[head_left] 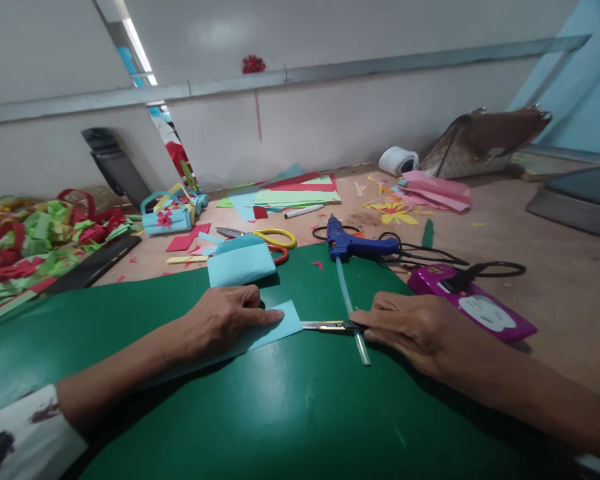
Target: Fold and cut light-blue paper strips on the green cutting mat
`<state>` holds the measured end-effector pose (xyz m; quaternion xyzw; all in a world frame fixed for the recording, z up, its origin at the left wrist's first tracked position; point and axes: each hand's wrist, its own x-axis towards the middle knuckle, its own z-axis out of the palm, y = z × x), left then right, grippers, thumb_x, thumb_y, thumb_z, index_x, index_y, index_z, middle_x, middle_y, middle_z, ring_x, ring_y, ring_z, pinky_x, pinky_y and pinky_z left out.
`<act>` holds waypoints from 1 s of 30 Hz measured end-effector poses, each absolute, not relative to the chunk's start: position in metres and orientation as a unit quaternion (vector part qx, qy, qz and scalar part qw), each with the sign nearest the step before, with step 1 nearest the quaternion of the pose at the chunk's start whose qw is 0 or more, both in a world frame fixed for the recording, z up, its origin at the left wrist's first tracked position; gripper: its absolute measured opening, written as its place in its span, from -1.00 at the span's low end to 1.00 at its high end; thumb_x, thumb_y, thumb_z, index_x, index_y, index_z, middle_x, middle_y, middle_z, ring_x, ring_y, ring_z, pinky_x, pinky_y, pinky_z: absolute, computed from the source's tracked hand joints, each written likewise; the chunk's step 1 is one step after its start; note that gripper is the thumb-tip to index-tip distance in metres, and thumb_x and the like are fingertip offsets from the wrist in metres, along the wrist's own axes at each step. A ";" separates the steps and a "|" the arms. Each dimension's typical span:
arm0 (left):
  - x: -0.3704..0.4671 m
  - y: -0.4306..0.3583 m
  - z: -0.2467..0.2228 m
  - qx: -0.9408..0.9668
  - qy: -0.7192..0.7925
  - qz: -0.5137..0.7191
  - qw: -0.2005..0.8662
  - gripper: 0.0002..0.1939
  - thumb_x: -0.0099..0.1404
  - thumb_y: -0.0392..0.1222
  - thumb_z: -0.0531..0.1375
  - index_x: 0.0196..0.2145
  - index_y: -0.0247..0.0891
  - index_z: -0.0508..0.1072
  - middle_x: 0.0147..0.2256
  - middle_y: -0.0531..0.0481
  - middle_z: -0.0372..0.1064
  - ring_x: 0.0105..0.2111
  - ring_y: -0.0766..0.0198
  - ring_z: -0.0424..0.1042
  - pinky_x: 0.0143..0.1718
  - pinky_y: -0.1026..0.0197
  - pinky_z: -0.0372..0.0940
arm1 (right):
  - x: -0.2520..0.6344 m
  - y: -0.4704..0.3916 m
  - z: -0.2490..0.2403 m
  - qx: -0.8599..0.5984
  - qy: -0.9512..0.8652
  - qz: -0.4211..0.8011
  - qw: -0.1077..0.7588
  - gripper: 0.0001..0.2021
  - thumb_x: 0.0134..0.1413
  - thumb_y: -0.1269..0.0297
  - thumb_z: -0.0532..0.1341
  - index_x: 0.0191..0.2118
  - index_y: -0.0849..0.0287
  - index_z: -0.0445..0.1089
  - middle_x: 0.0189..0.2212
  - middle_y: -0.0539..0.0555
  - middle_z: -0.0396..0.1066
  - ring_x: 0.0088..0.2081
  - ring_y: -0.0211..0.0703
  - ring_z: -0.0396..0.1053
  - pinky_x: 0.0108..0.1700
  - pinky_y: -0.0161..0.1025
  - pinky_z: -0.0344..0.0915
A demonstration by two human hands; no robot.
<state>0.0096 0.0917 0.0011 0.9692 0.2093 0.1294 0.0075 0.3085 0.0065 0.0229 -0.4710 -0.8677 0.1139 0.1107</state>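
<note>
My left hand (pixel 230 313) presses on a light blue paper strip (pixel 291 320), its fingers curled and one digit stretched along the top. In my right hand (pixel 415 327) is a slim cutter knife (pixel 325 326) with a silver and yellowish blade part and a dark end; its tip meets the right edge of the strip. A folded light blue paper pouch (pixel 241 263) lies just beyond my left hand. Beneath the knife passes a clear glue stick (pixel 361 348), which runs up to a blue glue gun (pixel 355 241).
Scissors with yellow handles (pixel 280 238) lie behind the pouch. A purple power strip (pixel 473 300) sits to the right of the green mat (pixel 290 413). Paper sheets (pixel 300 193), a small blue paper bag (pixel 167 219), a dark bottle (pixel 115 167) and a handbag (pixel 485 143) stand or lie farther back.
</note>
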 end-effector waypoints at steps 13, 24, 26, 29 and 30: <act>0.007 0.090 -0.001 0.964 0.229 0.135 0.019 -0.70 0.36 -0.22 0.00 -0.04 0.01 0.42 -0.49 0.10 0.16 -0.54 0.44 0.15 -0.55 0.36 -0.01 | 0.311 0.006 0.019 -0.405 -0.891 0.111 0.170 -0.77 0.22 0.23 0.03 -0.20 0.10 0.41 -0.54 0.00 0.31 -0.53 -0.29 0.24 -0.48 -0.35 0.06; 0.007 0.089 -0.002 0.964 0.232 0.129 0.001 -0.71 0.35 -0.22 0.01 -0.05 0.04 0.42 -0.49 0.10 0.16 -0.54 0.43 0.14 -0.56 0.35 -0.05 | 0.303 0.011 0.021 -0.394 -0.897 0.120 0.163 -0.79 0.20 0.24 0.05 -0.23 0.10 0.42 -0.54 0.01 0.34 -0.52 -0.28 0.27 -0.48 -0.35 0.06; 0.007 0.089 -0.002 0.964 0.234 0.129 0.000 -0.71 0.35 -0.22 0.02 -0.06 0.05 0.42 -0.48 0.10 0.16 -0.53 0.43 0.14 -0.55 0.35 -0.03 | 0.301 0.010 0.022 -0.392 -0.897 0.121 0.166 -0.80 0.20 0.25 0.05 -0.22 0.09 0.42 -0.53 0.01 0.34 -0.52 -0.28 0.27 -0.48 -0.35 0.06; 0.007 0.089 -0.001 0.963 0.236 0.130 0.005 -0.70 0.35 -0.22 0.03 -0.05 0.07 0.40 -0.46 0.10 0.17 -0.52 0.44 0.14 -0.54 0.35 0.00 | 0.302 0.007 0.022 -0.388 -0.900 0.116 0.161 -0.80 0.20 0.25 0.06 -0.21 0.09 0.43 -0.53 0.01 0.35 -0.52 -0.27 0.28 -0.48 -0.34 0.07; 0.008 0.089 -0.001 0.963 0.237 0.128 0.008 -0.70 0.35 -0.22 0.03 -0.04 0.08 0.40 -0.46 0.10 0.17 -0.52 0.44 0.14 -0.54 0.35 0.00 | 0.303 0.007 0.022 -0.388 -0.901 0.114 0.155 -0.79 0.20 0.25 0.05 -0.21 0.09 0.43 -0.53 0.01 0.35 -0.52 -0.27 0.28 -0.48 -0.34 0.07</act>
